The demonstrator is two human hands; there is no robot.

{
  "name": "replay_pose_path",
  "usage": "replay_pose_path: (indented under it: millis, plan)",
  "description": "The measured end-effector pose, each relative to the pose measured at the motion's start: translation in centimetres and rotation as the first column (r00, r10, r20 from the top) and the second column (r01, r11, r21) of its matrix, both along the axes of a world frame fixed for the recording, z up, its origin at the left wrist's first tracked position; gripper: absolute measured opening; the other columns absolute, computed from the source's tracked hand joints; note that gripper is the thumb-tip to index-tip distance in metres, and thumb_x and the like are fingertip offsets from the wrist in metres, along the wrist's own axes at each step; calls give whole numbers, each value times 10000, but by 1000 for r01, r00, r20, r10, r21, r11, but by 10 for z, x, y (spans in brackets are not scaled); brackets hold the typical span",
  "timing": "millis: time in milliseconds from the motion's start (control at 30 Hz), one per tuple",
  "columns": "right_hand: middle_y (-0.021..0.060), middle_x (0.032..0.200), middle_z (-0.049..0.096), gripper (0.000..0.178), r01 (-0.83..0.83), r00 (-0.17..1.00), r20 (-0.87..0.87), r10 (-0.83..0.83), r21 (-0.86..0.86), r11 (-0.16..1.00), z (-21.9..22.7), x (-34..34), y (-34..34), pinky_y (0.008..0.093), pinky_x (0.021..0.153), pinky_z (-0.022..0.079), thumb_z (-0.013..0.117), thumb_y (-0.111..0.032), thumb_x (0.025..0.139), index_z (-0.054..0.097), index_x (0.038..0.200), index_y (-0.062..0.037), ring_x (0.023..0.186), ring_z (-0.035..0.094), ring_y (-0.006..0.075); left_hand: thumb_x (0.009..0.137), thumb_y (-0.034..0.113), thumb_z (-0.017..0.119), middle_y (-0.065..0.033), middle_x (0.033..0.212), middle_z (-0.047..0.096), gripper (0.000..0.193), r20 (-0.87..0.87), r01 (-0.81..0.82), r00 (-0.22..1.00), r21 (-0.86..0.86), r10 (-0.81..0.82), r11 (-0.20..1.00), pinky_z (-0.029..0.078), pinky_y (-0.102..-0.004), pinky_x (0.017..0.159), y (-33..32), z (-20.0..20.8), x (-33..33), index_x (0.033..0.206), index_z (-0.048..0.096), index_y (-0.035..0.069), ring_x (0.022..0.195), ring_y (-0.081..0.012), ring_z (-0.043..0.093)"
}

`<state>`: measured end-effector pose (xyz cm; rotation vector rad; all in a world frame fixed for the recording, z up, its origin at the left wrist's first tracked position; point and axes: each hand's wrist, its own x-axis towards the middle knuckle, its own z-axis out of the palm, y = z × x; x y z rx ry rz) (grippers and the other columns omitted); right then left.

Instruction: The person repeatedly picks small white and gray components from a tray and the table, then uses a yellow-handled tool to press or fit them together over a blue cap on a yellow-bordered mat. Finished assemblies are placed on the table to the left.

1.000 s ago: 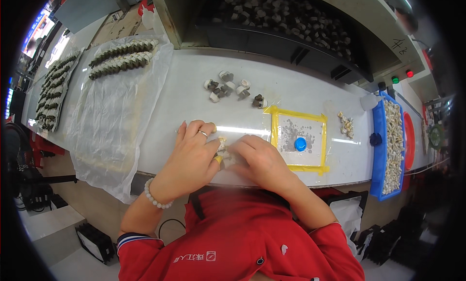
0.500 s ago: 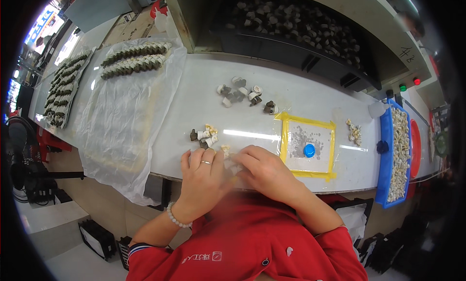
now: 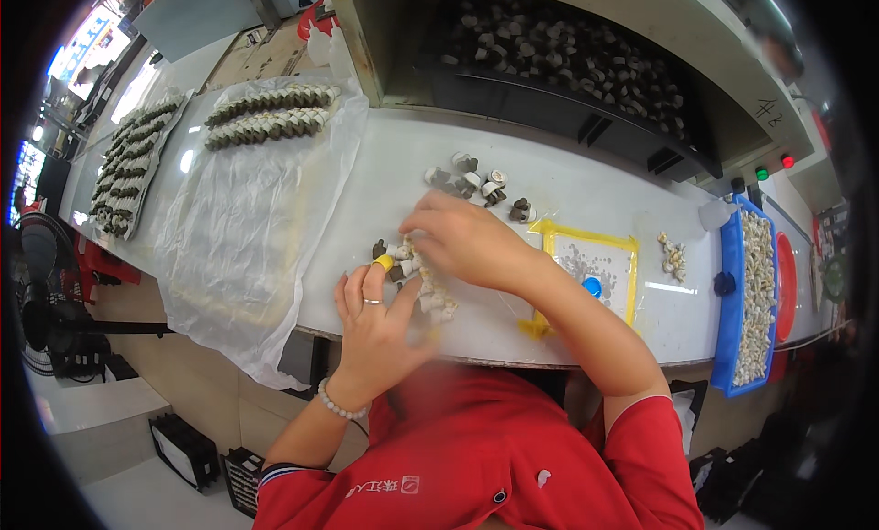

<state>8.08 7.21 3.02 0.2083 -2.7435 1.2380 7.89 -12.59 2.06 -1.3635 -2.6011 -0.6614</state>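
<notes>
My left hand (image 3: 371,319) is low over the table's near edge, its fingers apart and thumb stretched out, with a ring and a yellow cover on one fingertip. Its fingertips are beside a small cluster of white-and-dark parts (image 3: 400,267). My right hand (image 3: 467,242) reaches across from the right, back up and fingers bent down over that cluster; its fingertips are blurred and partly hidden. Small cream-coloured pieces (image 3: 438,301) lie between the two hands. Farther off, several white-and-dark capped parts (image 3: 469,182) sit loose on the white table.
A yellow-taped square (image 3: 586,255) with a blue cap (image 3: 592,286) is to the right. Beyond it are loose cream pieces (image 3: 674,257) and a filled blue tray (image 3: 730,301). Plastic sheeting (image 3: 238,219) bears rows of parts (image 3: 270,113). A dark bin of parts (image 3: 558,100) stands behind.
My right hand has moved away from near my body, forward and leftward over the parts cluster. My left hand has shifted little, its thumb now spread. The whole view has shifted slightly.
</notes>
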Motion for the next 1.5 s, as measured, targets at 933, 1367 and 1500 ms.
replay_pose_path:
  millis: [933, 1367, 1500]
  plan:
    - [146, 924, 620, 199, -69, 990, 116, 75, -54, 996, 4, -3, 8, 376, 778, 471, 612, -150, 804, 653, 939, -9, 861, 590, 314, 511, 216, 775, -206, 1228, 419, 625, 121, 96, 987, 52, -102, 994, 341, -503, 962, -4, -5, -18, 1090, 589, 70, 1134, -411, 386]
    - [147, 851, 625, 175, -86, 982, 170, 85, -3, 996, 6, -3, 7, 382, 736, 479, 615, -141, 773, 651, 882, -8, 799, 599, 321, 523, 195, 770, -174, 1192, 449, 594, 128, 143, 980, 86, -153, 986, 363, -485, 950, -7, -2, -20, 1076, 603, 55, 1125, -395, 404]
    - [133, 871, 619, 208, -63, 996, 52, 66, -54, 997, 7, -13, -2, 377, 782, 473, 613, -157, 779, 659, 928, -19, 860, 588, 307, 529, 187, 763, -159, 1170, 466, 585, 117, 161, 978, 101, -172, 982, 362, -476, 948, -8, -1, -21, 1075, 601, 54, 1121, -379, 415]
